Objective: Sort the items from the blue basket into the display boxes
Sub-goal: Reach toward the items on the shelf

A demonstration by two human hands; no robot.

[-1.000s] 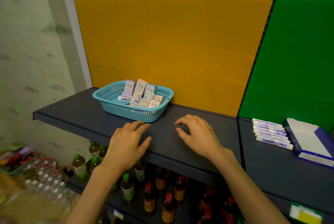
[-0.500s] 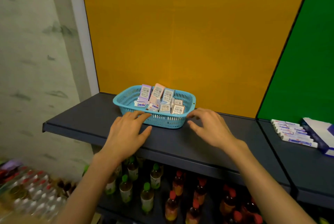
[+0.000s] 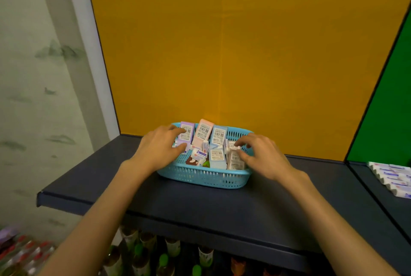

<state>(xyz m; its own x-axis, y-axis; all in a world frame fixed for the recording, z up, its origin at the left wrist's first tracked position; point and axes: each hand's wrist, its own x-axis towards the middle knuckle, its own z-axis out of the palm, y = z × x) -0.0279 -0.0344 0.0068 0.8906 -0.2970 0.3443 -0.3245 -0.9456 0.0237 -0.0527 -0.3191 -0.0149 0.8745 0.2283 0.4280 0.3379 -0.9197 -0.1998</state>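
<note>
A blue basket (image 3: 200,178) stands on the dark shelf (image 3: 200,209) against the yellow back panel. It holds several small cartons: a purple box (image 3: 189,131), a pink box (image 3: 203,131), a light blue box (image 3: 219,135) and small white boxes (image 3: 232,160). My left hand (image 3: 158,149) is inside the basket's left end, index finger and thumb closing on the purple box. My right hand (image 3: 260,155) reaches over the right end, with curled fingers and thumb pinching a small white box (image 3: 230,145). No display boxes show in this view.
A row of white tube cartons (image 3: 391,177) lies on the neighbouring shelf at the right, under the green panel. Bottles (image 3: 138,258) fill the shelf below. A pale wall is at the left, where the shelf ends.
Both hands rose from the shelf in front of the basket and went into it. The left now closes on the purple box, the right on a small white box. The view shifted left.
</note>
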